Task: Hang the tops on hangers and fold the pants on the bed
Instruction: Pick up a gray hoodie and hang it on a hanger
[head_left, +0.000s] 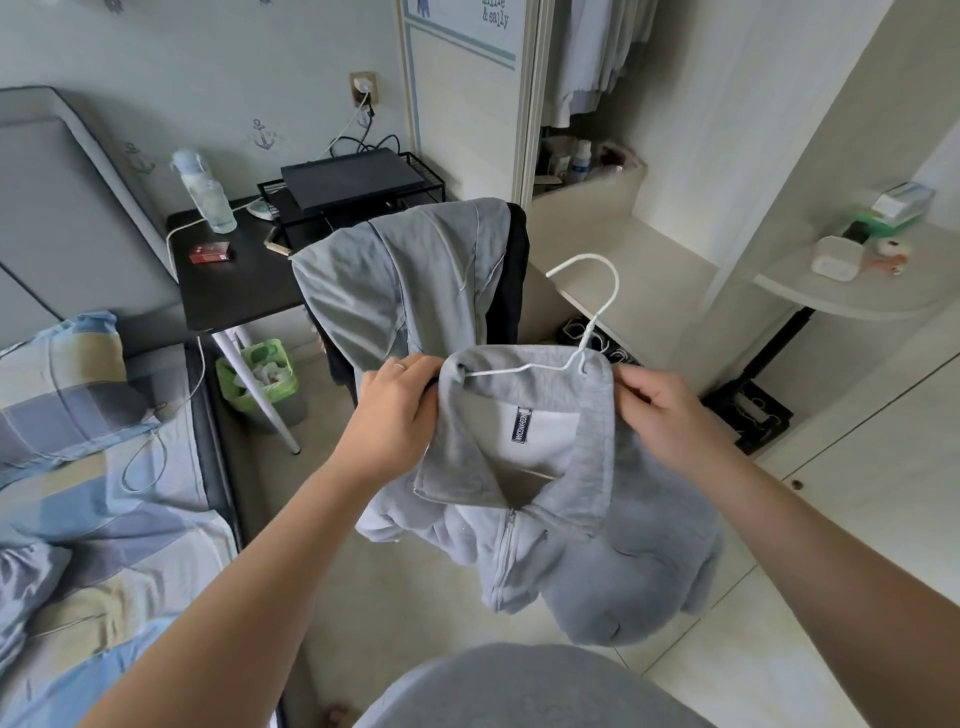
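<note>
Holds a grey zip-neck sweatshirt (597, 545) up in front of the chest, both hands at its collar. Grips the collar's left corner with the left hand (395, 410), fingers curled tight round the fold, a ring on one of them. Pinches the right corner with the right hand (660, 410), thumb and curled fingers closed on the cloth.

Between the two sets of fingertips, a white wire hanger (616, 283), its arms running into the collar corners, its hook tilted up and away above the right fingers. Below the fingers, the sweatshirt's body, slack and bunched, with the zip part open.

Midway between the hands, inside the neck, a dark blue label (522, 423) with white lettering turned sideways — too small to read.

Just beyond the left fingers, a grey garment (395, 280) draped over a chair back, with black cloth (511, 280) under it. Far above the fingers, on the wardrobe door, a poster (493, 18) — readable there, "& sally". Well to the left of the left hand, the bed (104, 467) with striped blue bedding.
</note>
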